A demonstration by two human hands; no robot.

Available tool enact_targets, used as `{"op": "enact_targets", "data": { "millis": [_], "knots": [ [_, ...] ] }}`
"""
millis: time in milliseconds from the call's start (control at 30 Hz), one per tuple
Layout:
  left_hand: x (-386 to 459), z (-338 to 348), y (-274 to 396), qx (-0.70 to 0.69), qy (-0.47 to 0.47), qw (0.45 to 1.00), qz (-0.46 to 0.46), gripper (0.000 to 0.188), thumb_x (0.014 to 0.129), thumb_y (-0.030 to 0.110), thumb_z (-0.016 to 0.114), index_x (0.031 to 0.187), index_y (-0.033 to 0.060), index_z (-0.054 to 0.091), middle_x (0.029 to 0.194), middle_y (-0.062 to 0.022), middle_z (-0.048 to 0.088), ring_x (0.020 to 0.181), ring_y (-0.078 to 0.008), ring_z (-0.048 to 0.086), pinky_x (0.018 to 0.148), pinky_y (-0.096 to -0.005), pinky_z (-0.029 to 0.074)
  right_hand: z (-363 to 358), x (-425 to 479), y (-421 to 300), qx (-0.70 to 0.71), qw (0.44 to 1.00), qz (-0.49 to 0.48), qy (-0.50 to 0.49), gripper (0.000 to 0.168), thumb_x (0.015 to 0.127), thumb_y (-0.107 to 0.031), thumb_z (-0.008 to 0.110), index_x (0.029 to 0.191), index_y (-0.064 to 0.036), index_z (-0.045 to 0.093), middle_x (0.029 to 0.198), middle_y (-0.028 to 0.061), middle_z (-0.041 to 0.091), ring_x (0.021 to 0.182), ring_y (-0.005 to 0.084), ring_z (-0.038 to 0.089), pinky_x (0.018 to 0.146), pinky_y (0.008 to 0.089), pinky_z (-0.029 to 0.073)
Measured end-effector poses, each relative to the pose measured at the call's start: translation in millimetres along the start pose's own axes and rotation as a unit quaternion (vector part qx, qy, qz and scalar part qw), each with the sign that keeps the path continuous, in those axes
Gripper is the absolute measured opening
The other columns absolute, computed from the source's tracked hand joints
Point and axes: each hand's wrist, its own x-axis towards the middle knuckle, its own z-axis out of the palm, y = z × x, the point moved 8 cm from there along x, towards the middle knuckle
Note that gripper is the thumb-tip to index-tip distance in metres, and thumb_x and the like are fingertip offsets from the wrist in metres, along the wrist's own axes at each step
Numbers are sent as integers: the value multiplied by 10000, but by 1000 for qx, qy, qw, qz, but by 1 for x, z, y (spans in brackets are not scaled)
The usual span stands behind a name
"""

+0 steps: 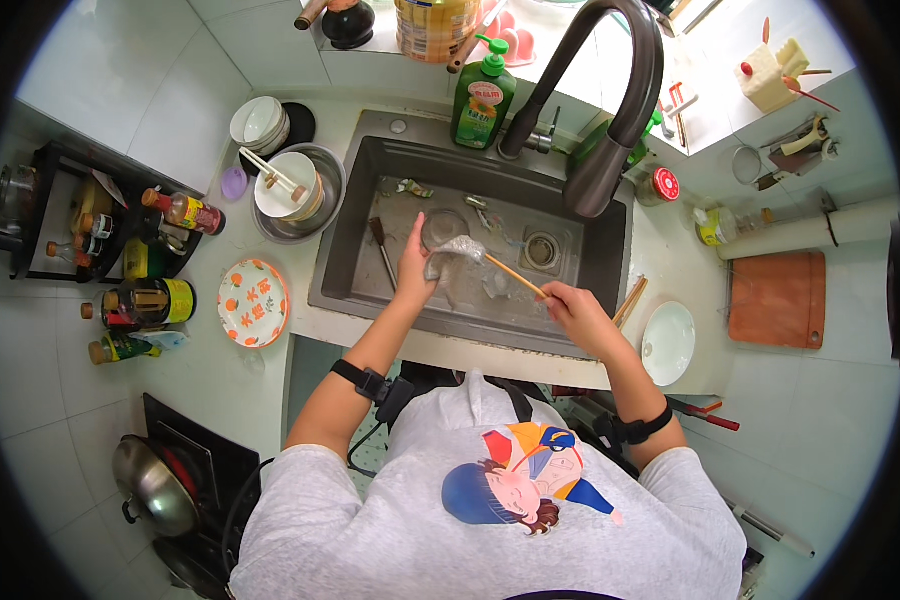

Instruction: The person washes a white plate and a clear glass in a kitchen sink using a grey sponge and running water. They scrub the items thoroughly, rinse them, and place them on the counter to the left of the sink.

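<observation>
My left hand [415, 266] is over the left part of the grey sink [457, 330], fingers pointing up the picture. Its thumb side presses on a greyish, translucent curved thing [440, 264], too blurred to name. My right hand [576, 311] grips a thin wooden stick [516, 275] above the sink's right front. At the stick's far end is a silvery, crumpled-looking piece [463, 246], which meets the translucent thing. Behind it a round transparent dish [445, 223] lies on the sink floor. A dark-handled utensil [382, 251] leans at the left.
A dark faucet [621, 150] arches over the sink's right back. A green pump bottle [484, 97] stands behind. At left are stacked bowls [286, 184] with chopsticks and an orange-patterned plate [253, 304]. A white bowl [668, 343] sits at right. Scraps lie around the drain [542, 250].
</observation>
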Motion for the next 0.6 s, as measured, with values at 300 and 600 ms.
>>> {"op": "enact_targets", "data": {
  "millis": [300, 600],
  "knots": [
    [-4, 20, -1, 206, 3, 976, 70, 726, 725, 22, 556, 1390, 140, 290, 1011, -145, 620, 741, -304, 601, 673, -352, 468, 41, 62, -6, -299, 954, 31, -2, 139, 751, -22, 546, 859, 15, 625, 806, 222, 626, 799, 374, 620, 685, 427, 507],
    [-15, 34, -84, -221, -47, 902, -368, 529, 813, 50, 493, 1323, 104, 365, 924, -6, 582, 765, -166, 580, 753, -389, 480, 62, 72, -11, -255, 966, -3, 49, 176, 745, 5, 509, 880, 14, 621, 751, 225, 602, 767, 389, 594, 687, 440, 487]
  ]
}}
